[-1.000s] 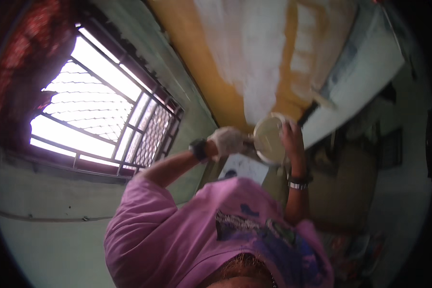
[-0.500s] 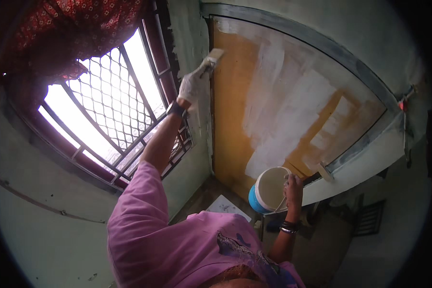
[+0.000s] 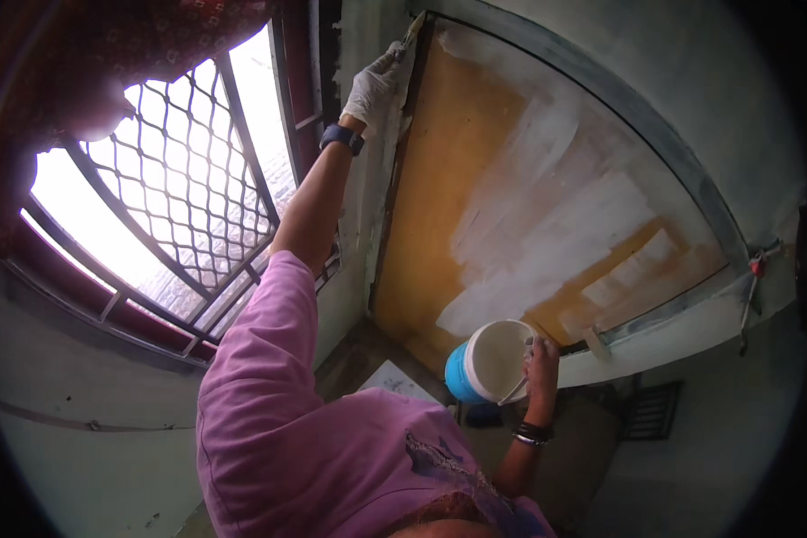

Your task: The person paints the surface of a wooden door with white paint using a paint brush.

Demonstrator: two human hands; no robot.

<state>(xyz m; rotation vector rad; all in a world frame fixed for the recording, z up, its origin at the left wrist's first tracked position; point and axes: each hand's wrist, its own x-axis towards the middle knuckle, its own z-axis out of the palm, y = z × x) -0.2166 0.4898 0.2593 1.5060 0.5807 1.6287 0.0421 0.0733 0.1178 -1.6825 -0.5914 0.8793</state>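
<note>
Head view: L hand point(image 3: 370, 92), in a whitish glove, is up at the end of an outstretched arm, clenched round a brush point(image 3: 412, 32). Brush is at the top L corner of the frame point(image 3: 681, 152) round an orange-brown panel point(image 3: 462, 152), bristle end pointing up & slightly R; can't tell if bristles touch the frame or wall. Dark watch point(image 3: 342, 138) on L wrist.

R hand point(image 3: 540, 363), bare, is lower, fingers closed at the near-R rim of a bucket point(image 3: 462, 372), thin wire handle point(image 3: 514, 392) running down from the grip. Bucket is blue w/ white upper part, tilted so its mouth faces up & R; pale inside. It's in front of panel's lower edge, well apart from brush. Dark & silvery bracelets point(image 3: 533, 435) on R wrist.

Panel has whitish streaks point(image 3: 547, 251) over its middle & R part; L strip is mostly plain orange-brown. L of panel: window w/ diamond mesh point(image 3: 184, 179), dark red patterned curtain point(image 3: 152, 36) bunched above. White sheet point(image 3: 396, 380) lies on floor btwn bucket & L arm. Pink shirt point(image 3: 359, 457) fills lower middle.
</note>
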